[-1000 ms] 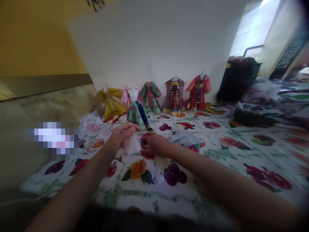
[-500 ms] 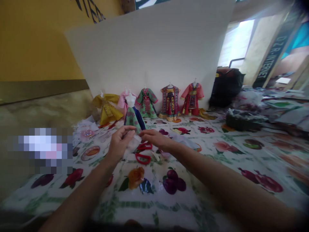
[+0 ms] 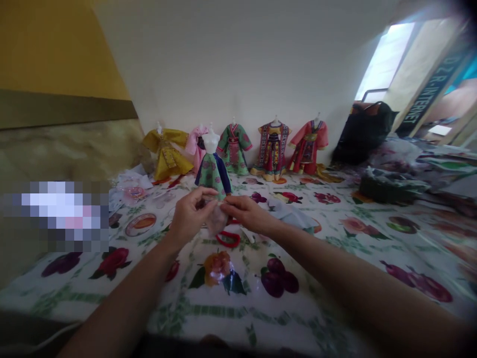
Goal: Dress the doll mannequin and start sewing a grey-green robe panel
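Between my two hands hangs a small sheer whitish piece (image 3: 217, 222); whether it is thin cloth or plastic I cannot tell. My left hand (image 3: 191, 214) pinches its left side with thumb and fingers. My right hand (image 3: 246, 212) has its fingertips closed on the upper right edge. Just below lie scissors with red handles (image 3: 228, 240), partly covered by the piece and my hands. Right behind my fingers stands a small white dress form (image 3: 210, 141) in a green floral and navy skirt (image 3: 210, 173).
Against a white board (image 3: 238, 64) stand several dressed doll forms, among them a yellow gown (image 3: 168, 156) and a red robe (image 3: 307, 146). Pale grey cloth (image 3: 292, 215) lies right of my hands. Plastic-wrapped items (image 3: 395, 184) and a black bag (image 3: 367, 132) crowd the right side.
The view has tilted and shifted, so the doll forms sit further right. My hands have lifted the sheer piece slightly, and it now hangs down more visibly between them.
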`<state>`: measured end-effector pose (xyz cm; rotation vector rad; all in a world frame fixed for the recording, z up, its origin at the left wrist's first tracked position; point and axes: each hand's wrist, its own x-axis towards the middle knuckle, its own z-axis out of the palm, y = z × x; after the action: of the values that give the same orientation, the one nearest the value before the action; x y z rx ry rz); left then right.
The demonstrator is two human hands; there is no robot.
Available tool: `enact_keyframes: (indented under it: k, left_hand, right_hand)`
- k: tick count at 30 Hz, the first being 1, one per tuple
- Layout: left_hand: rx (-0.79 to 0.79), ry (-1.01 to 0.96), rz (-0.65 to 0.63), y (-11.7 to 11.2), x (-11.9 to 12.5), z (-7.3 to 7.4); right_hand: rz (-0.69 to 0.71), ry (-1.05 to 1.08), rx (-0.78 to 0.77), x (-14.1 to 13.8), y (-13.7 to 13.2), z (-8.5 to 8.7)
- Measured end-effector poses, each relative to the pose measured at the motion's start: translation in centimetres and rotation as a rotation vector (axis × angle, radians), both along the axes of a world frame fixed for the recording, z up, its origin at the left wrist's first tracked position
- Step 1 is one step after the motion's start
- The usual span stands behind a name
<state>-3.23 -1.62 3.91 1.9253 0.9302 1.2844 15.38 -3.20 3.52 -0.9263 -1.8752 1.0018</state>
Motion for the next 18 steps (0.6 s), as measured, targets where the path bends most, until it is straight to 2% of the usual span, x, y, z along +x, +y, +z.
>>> enact_keyframes:
  k: [6,14,18]
  left_hand:
    - [-0.020,0.022,-0.058,0.4,-0.4,0.3]
    - [-0.031,0.019,-0.058,0.2,0.1,-0.1]
    - [-0.041,-0.004,-0.061,0.3,0.0,-0.4]
  right_hand:
    - [-0.016,-0.099,0.025,0.8,0.0,1.1]
    - [-0.112,-0.068,0.094,0.4,0.5,-0.4]
    - [-0.107,-0.101,0.115,0.6,0.8,-0.1]
